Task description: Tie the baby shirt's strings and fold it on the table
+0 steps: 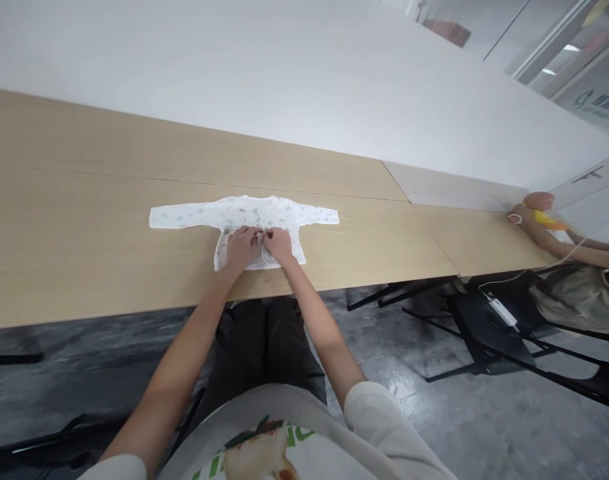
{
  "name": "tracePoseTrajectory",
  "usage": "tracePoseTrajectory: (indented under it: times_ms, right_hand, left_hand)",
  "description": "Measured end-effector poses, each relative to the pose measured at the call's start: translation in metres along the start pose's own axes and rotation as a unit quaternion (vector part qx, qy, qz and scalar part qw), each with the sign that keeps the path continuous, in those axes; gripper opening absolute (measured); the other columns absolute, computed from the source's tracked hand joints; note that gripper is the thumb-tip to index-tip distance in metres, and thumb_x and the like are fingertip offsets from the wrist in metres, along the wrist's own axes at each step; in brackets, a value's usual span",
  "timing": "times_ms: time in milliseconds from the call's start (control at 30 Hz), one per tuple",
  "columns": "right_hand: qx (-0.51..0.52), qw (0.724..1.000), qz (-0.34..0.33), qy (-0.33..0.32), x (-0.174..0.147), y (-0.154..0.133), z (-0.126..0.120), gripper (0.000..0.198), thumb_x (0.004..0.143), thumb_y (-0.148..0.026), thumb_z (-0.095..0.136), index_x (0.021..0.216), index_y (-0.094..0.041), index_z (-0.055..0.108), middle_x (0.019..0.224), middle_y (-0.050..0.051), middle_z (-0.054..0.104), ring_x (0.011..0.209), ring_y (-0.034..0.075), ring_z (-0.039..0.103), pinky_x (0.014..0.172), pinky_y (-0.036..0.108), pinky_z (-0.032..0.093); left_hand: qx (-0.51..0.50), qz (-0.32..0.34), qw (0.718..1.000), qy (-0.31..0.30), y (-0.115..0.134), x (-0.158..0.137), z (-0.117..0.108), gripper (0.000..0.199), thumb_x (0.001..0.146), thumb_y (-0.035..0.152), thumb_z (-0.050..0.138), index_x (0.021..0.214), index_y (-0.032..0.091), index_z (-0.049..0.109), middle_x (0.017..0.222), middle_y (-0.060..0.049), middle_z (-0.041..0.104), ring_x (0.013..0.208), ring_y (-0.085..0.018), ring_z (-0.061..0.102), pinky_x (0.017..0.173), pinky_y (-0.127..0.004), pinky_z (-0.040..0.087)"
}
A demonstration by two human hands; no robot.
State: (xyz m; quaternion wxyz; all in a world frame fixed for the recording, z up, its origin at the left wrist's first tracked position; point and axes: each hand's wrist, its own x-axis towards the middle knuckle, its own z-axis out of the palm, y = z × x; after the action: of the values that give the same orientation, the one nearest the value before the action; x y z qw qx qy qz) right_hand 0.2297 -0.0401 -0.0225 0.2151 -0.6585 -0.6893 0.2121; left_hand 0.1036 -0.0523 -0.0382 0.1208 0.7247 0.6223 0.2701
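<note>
A small white baby shirt (pixel 234 212) with a pale print lies face up on the wooden table, both sleeves spread out to the sides. My left hand (pixel 243 247) rests on the shirt's left front panel, its fingertips at the centre opening. Close beside it, my right hand (pixel 278 243) has its thumb and fingers pinched at the edge of the same opening, below the neckline. The fingertips of both hands almost meet there. Any small fastener between them is too small to make out.
The long wooden table (pixel 109 267) ends near my lap, with a white partition (pixel 284 80) behind it. At the far right, another person's arm (pixel 597 253) rests near what looks like a doll (pixel 538 201). Black folding chairs (pixel 489 333) stand below, one with a white power strip (pixel 503 313).
</note>
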Motion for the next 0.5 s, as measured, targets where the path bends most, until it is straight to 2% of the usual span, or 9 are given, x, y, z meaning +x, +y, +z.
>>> tracePoseTrajectory:
  times_ms: [100, 233, 400, 500]
  right_hand:
    - [0.064, 0.998, 0.011, 0.002, 0.002, 0.007, -0.005, 0.018, 0.088, -0.017, 0.055, 0.087, -0.017, 0.073, 0.091, 0.005, 0.075, 0.092, 0.017, 0.067, 0.083, 0.023, 0.048]
    - [0.128, 0.991, 0.043, 0.010, 0.003, 0.011, -0.005, 0.018, 0.085, -0.015, 0.059, 0.096, -0.016, 0.073, 0.098, 0.005, 0.075, 0.091, 0.016, 0.069, 0.082, 0.022, 0.050]
    - [0.134, 0.990, 0.041, 0.026, 0.002, 0.011, -0.001, 0.025, 0.081, -0.010, 0.059, 0.102, -0.017, 0.071, 0.096, 0.004, 0.075, 0.089, 0.015, 0.069, 0.081, 0.022, 0.051]
    - [0.114, 0.992, 0.021, 0.044, 0.001, 0.010, 0.001, 0.029, 0.080, -0.009, 0.059, 0.106, -0.018, 0.069, 0.092, 0.002, 0.075, 0.089, 0.015, 0.068, 0.085, 0.023, 0.050]
  left_hand:
    - [0.009, -0.015, 1.000, -0.008, 0.002, 0.000, 0.000, 0.030, 0.088, 0.026, 0.048, 0.109, 0.020, 0.069, 0.108, -0.010, 0.068, 0.108, -0.028, 0.059, 0.098, -0.041, 0.041]
    - [0.036, -0.017, 0.999, -0.019, 0.006, 0.002, 0.000, 0.029, 0.090, 0.037, 0.050, 0.101, 0.021, 0.071, 0.108, -0.012, 0.068, 0.109, -0.031, 0.059, 0.098, -0.044, 0.041]
    - [0.027, -0.044, 0.998, -0.027, 0.011, 0.011, 0.002, 0.023, 0.085, 0.030, 0.055, 0.094, 0.018, 0.072, 0.110, -0.017, 0.068, 0.111, -0.033, 0.059, 0.102, -0.049, 0.037]
    - [-0.004, -0.059, 0.997, -0.045, 0.011, 0.017, 0.000, 0.023, 0.083, 0.028, 0.054, 0.093, 0.017, 0.072, 0.106, -0.015, 0.071, 0.105, -0.031, 0.062, 0.098, -0.044, 0.041]
